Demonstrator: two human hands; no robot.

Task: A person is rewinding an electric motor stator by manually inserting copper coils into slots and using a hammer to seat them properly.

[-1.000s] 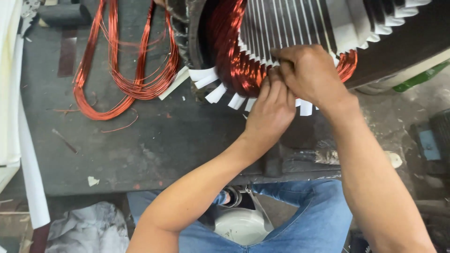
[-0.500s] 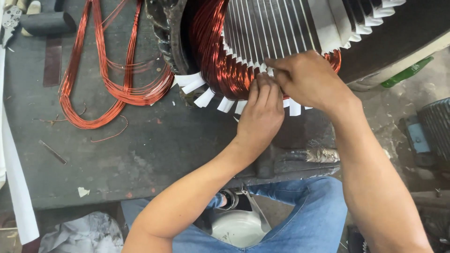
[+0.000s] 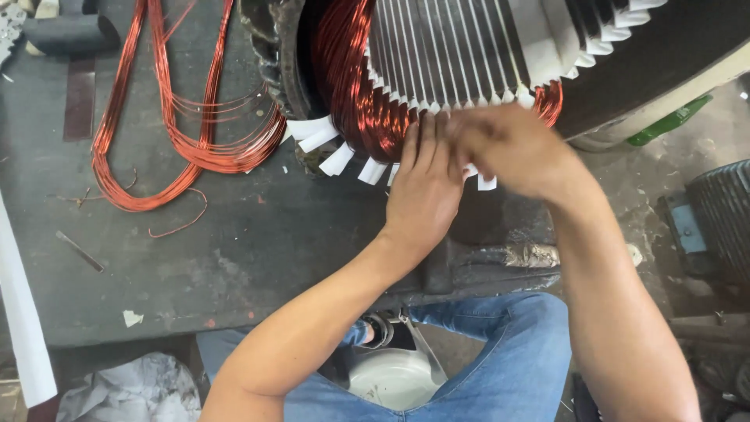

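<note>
A large motor stator (image 3: 484,47) lies on its side on the dark workbench (image 3: 195,266). Copper windings (image 3: 355,86) bulge from its end, and white insulation paper strips (image 3: 324,137) stick out below them. My left hand (image 3: 426,191) lies flat with fingers together, pressing up against the copper coil at the stator's lower edge. Beside it, my right hand (image 3: 516,148) is blurred; it rests on the coil and the paper strips, fingers curled over them. Whether it grips anything is hidden.
A loose hank of copper wire (image 3: 176,117) lies on the bench at left. A dark mallet head (image 3: 70,33) sits at the top left. A white bucket (image 3: 394,375) stands between my knees. A ribbed grey motor (image 3: 723,219) is at right.
The view has shifted, so the stator sits more to the right. My left hand has flattened and slid up onto the coil. My right hand has moved slightly right.
</note>
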